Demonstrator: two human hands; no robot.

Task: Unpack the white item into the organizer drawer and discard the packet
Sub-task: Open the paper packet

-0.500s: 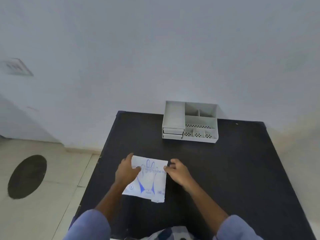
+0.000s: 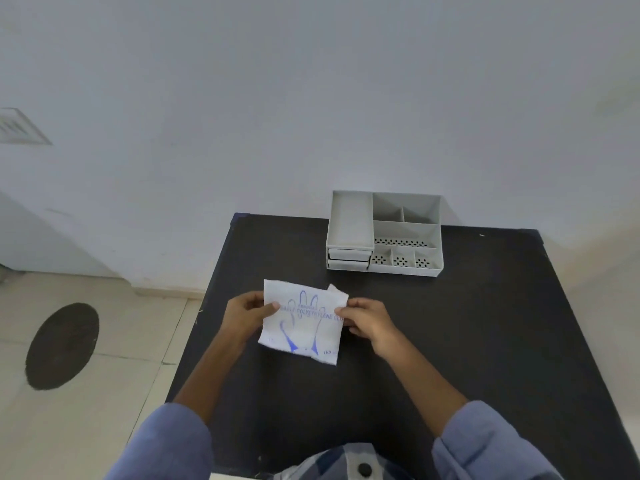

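A white packet (image 2: 302, 323) printed with a blue glove outline and blue lettering is held above the black table (image 2: 467, 341). My left hand (image 2: 244, 315) pinches its left edge and my right hand (image 2: 365, 322) pinches its right edge. A white flap sticks up at the packet's top right corner. The grey organizer (image 2: 384, 233) stands at the table's far edge against the wall, with a long tray on the left, two shut drawers under it, and several open compartments on the right.
A white wall rises right behind the table. Tiled floor with a dark round patch (image 2: 62, 346) lies to the left. The table's left edge runs close to my left forearm.
Both hands have raised the packet off the table and toward the organizer; it now tilts up facing me, with a flap showing at its top right corner.
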